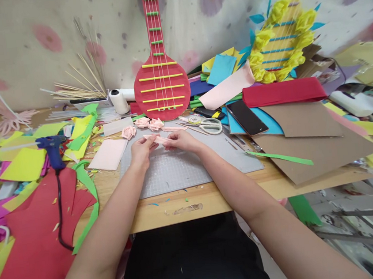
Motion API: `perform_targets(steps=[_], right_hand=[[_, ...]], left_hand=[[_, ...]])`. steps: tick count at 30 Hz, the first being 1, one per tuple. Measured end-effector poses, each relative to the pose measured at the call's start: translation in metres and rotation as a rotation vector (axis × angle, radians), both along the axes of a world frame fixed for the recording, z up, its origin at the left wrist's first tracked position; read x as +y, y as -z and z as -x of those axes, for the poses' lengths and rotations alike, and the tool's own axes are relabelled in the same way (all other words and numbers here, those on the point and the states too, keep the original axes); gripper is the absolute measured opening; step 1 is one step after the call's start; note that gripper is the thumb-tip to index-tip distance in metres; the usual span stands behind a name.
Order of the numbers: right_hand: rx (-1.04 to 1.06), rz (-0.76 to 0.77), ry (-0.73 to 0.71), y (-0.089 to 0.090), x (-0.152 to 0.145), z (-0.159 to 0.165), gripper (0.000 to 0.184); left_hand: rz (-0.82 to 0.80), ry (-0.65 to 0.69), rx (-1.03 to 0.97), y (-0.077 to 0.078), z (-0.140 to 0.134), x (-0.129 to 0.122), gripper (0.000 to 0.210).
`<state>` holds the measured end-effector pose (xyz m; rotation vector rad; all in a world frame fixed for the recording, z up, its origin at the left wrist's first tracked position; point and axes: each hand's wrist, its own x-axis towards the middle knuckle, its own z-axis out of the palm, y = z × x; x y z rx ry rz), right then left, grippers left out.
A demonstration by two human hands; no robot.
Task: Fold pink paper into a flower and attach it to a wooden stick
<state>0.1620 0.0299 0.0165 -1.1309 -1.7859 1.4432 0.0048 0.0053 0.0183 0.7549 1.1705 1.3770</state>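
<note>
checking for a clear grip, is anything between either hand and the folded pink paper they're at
Nothing visible is: the left hand and right hand both pinch the pink paper directly, over the grey cutting mat. The pink paper roses lie just beyond, not in between.

Bare arms point(117, 222) stretched forward, left hand point(141, 153) near right hand point(182, 140), fingers point(172, 143) pinched
</note>
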Motion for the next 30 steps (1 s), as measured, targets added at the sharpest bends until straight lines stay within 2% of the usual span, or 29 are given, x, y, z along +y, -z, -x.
perform_targets(steps=[4, 12, 17, 23, 28, 30], right_hand=[[0.025, 0.07, 0.004, -0.003, -0.001, -0.001, 0.019], [0.007, 0.113, 0.013, -0.008, -0.004, -0.002, 0.015], [-0.018, 0.159, 0.02, -0.011, -0.005, -0.004, 0.015], [-0.024, 0.195, 0.004, -0.012, -0.005, -0.005, 0.013], [-0.041, 0.216, 0.038, -0.012, -0.004, -0.009, 0.013], [-0.041, 0.206, 0.035, -0.012, -0.004, -0.01, 0.013]], left_hand=[[0.026, 0.042, 0.004, -0.002, 0.003, 0.0, 0.021], [0.011, -0.008, 0.008, -0.006, 0.007, -0.001, 0.023], [0.016, -0.101, 0.012, -0.007, 0.007, 0.001, 0.024], [0.009, -0.111, 0.007, -0.006, 0.01, 0.003, 0.021], [0.014, -0.22, -0.014, -0.004, 0.021, 0.007, 0.024], [0.002, -0.198, -0.001, -0.003, 0.02, 0.007, 0.028]])
